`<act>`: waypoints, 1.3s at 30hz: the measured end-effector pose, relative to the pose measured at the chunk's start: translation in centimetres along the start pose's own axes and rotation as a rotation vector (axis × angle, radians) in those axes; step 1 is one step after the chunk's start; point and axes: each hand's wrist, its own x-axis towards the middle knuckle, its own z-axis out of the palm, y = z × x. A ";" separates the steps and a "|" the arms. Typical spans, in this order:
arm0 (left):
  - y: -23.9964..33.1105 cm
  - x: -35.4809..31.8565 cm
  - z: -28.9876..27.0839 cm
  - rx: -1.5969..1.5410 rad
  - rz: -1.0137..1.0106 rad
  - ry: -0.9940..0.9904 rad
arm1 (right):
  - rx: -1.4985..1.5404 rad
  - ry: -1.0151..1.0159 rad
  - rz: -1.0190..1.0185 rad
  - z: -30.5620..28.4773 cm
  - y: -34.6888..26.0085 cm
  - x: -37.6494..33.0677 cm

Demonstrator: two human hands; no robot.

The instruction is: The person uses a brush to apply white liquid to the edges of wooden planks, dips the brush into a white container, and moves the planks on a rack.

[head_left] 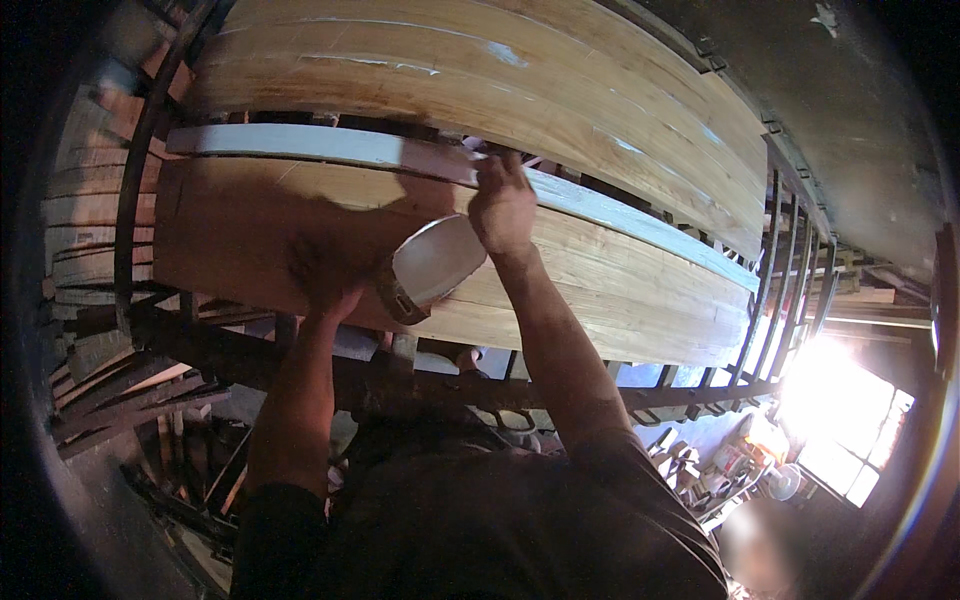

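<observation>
A container (pixel 440 262) with a pale inside is tilted above the near wooden panel (pixel 620 290), its mouth towards me. At its left side my left hand (pixel 328 275) appears to hold it, though the fingers are dim in shadow. My right hand (pixel 503 205) is closed at the panel's far edge, over a narrow strip (pixel 300 143) coated in white. A small pale piece of something shows by its fingertips; what the hand grips is too hidden to name. The white coating runs along the strip on both sides of the right hand.
Beyond the strip lies another wide wooden panel (pixel 480 75) with white smears, a gap between them. Dark metal rack bars (pixel 145 170) frame the panels. Stacked wood (pixel 100 225) stands at left. At lower right are a bright window (pixel 850 430), a fan (pixel 782 482) and a blurred person (pixel 758 545).
</observation>
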 end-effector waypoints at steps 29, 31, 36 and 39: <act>2.6 -1.5 -4.8 0.017 0.012 0.070 | 0.821 0.520 1.254 -7.8 13.4 -13.2; 3.3 -1.1 -5.4 -0.163 -0.081 -0.078 | 0.893 0.570 1.241 -7.7 13.1 -13.1; 0.2 2.2 -1.8 -0.228 -0.084 -0.347 | 1.181 0.463 1.100 1.4 7.0 -4.8; 5.2 0.4 -7.2 0.077 -0.097 -0.357 | 0.913 0.576 1.061 4.2 13.7 -9.6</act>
